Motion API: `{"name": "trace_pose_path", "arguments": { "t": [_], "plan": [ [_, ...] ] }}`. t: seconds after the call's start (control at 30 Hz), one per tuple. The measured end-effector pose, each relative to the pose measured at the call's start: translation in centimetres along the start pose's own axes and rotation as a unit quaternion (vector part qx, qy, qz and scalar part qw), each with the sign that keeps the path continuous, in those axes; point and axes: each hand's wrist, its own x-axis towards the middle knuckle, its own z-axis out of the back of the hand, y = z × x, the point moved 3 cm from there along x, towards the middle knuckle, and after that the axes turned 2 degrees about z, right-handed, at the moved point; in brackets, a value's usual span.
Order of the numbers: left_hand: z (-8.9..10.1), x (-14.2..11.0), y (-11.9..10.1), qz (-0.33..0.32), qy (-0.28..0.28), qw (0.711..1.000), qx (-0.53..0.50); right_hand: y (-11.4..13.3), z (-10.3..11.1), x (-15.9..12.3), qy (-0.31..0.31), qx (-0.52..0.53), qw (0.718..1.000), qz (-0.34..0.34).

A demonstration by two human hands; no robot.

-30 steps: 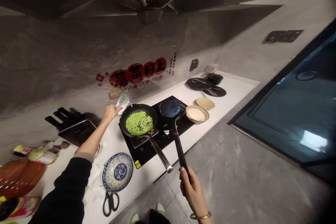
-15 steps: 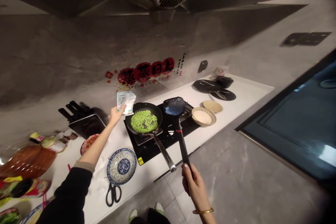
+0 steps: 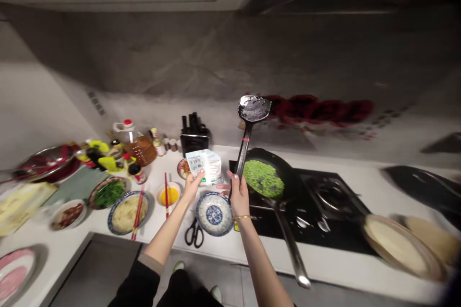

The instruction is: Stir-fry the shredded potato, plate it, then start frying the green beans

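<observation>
My left hand [image 3: 194, 184] pinches a white plastic packet [image 3: 206, 167] with printed text, held above the counter. In my right hand [image 3: 239, 192] is the black handle of a spatula [image 3: 254, 108], its wet dark blade pointing up; some of that hand's fingers stretch toward the packet. Behind my right hand stands a frying pan [image 3: 286, 163] with green peas [image 3: 262, 178] in it, on the black stove. Below both hands a blue-and-white plate [image 3: 214, 213] lies on the counter, with black scissors [image 3: 194, 234] beside it.
Left on the counter are a bowl of yellow liquid [image 3: 169, 194], a plate of pale food [image 3: 127, 213], chopped greens [image 3: 108, 193], an oil jug [image 3: 139, 146] and a knife block [image 3: 194, 135]. The pan's handle [image 3: 292, 247] juts past the counter edge. A pale bowl [image 3: 399, 244] stands right.
The view has swung left. My right hand has brought the spatula from over the stove to beside the packet, with its blade now raised. My left hand still holds the packet.
</observation>
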Motion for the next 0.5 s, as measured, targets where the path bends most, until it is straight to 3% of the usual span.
{"name": "trace_pose_path", "arguments": {
  "t": [0.17,0.27,0.37,0.5],
  "plan": [
    [8.9,1.9,0.0,0.018,-0.052,0.998,-0.037,-3.4,-10.5,3.0,0.089,0.008,0.995,-0.037],
    [13.6,4.3,0.7,0.012,-0.105,0.993,-0.055,-5.9,-14.9,3.8,0.111,0.001,0.992,-0.052],
    [17.6,7.4,2.0,0.002,-0.164,0.985,-0.060,-8.1,-17.1,4.0,0.104,-0.046,0.992,-0.055],
    [21.6,11.6,4.3,-0.008,-0.242,0.969,-0.045,-10.6,-17.3,3.2,0.096,-0.158,0.982,-0.025]
  ]
}}
